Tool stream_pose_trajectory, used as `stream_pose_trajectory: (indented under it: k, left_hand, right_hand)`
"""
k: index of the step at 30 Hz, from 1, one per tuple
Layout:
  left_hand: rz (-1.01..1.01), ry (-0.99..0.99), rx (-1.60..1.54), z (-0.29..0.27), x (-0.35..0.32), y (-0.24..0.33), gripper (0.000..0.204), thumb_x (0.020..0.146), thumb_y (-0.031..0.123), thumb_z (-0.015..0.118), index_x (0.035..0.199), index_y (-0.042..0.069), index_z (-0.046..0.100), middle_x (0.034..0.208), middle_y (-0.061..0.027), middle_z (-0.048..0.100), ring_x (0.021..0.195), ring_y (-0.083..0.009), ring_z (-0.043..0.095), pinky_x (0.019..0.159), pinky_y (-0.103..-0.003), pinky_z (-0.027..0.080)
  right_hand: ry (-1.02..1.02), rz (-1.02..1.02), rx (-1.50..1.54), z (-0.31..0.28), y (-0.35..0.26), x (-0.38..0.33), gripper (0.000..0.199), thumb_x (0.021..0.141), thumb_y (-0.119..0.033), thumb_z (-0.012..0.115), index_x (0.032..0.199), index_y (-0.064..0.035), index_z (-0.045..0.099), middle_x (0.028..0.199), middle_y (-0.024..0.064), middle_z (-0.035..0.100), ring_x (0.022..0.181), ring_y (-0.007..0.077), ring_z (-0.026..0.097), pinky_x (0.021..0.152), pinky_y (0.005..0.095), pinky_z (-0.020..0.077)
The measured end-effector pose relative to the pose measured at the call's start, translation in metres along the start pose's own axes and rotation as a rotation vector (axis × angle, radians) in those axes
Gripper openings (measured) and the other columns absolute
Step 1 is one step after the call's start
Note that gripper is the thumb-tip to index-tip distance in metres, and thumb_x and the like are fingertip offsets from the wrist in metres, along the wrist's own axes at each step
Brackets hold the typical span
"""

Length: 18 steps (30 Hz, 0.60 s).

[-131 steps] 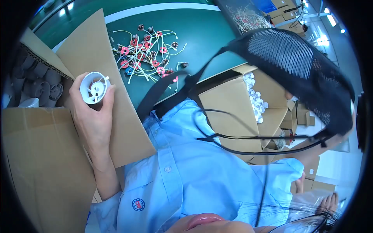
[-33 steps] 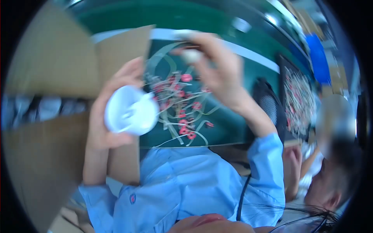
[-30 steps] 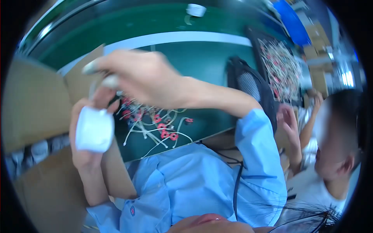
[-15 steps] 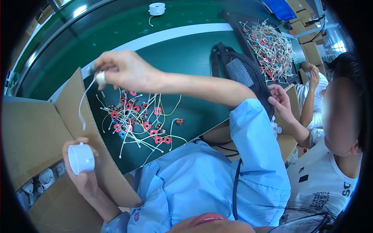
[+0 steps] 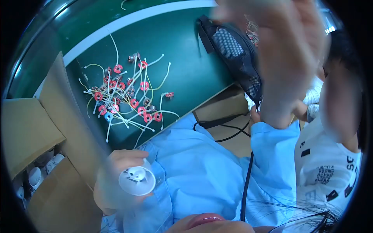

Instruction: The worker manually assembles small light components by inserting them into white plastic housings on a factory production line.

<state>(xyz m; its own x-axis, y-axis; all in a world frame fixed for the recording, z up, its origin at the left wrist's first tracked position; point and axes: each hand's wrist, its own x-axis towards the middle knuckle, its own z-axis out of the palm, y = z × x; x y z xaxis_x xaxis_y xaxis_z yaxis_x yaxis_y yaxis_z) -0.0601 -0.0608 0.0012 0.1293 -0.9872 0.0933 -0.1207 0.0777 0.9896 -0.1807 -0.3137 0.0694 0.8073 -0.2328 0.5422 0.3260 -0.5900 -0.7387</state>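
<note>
My left hand (image 5: 107, 184), low and left of centre, is closed round a white round plastic housing (image 5: 136, 181). Its open side faces up and shows a hub with ribs inside. Blurred and very close, my right hand (image 5: 285, 42) is raised at the upper right. Its fingers are smeared and partly cut off by the upper edge, so anything in them cannot be made out. Between the hands, on the green table (image 5: 186, 58), lies a loose pile of small red-ringed motor coils (image 5: 124, 91) with white and yellow leads.
An open cardboard box (image 5: 50, 182) holding white plastic parts stands at the left. A black mesh bag (image 5: 233, 48) lies at the table's right edge. A co-worker in a white shirt (image 5: 324, 163) is close on the right. A blurred grey streak crosses the left side.
My right hand has swung from above the box to the upper right, close to the view. My left hand has brought the housing rightward and lower, in front of my body. The view has shifted.
</note>
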Motion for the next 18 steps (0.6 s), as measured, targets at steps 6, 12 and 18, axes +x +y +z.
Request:
stream_pose_trajectory:
  k: [6, 12, 18]
  left_hand:
    - [0.031, -0.182, 0.186, 0.017, 0.006, -0.002, 0.057, 0.055, 0.012, 0.081, 0.104, 0.001, 0.053, 0.105, -0.0179, 0.06, 0.089, -0.0313, 0.059, 0.076, -0.037, 0.046]
    - [0.141, -0.152, 0.19, 0.032, -0.011, -0.002, 0.061, 0.055, 0.012, 0.082, 0.107, 0.002, 0.051, 0.106, -0.0187, 0.06, 0.088, -0.0312, 0.06, 0.075, -0.037, 0.046]
    - [0.165, -0.165, 0.171, 0.037, -0.019, -0.01, 0.064, 0.056, 0.012, 0.082, 0.11, 0.003, 0.049, 0.107, -0.0189, 0.06, 0.089, -0.0316, 0.06, 0.075, -0.037, 0.046]
  right_hand:
    - [0.233, -0.091, -0.185, -0.038, -0.034, -0.054, 0.02, 0.085, -0.003, 0.05, 0.102, 0.0065, 0.054, 0.085, 0.0151, 0.063, 0.074, 0.017, 0.063, 0.063, 0.0264, 0.05]
    - [0.469, -0.133, -0.323, -0.039, -0.071, -0.084, 0.024, 0.087, -0.005, 0.048, 0.107, 0.0054, 0.052, 0.086, 0.0143, 0.061, 0.071, 0.0136, 0.059, 0.059, 0.0224, 0.047]
    - [0.621, 0.898, 0.316, -0.069, -0.025, -0.294, 0.056, 0.085, -0.025, 0.055, 0.133, -0.0009, 0.036, 0.1, 0.017, 0.059, 0.06, 0.0117, 0.053, 0.061, 0.0218, 0.0466]
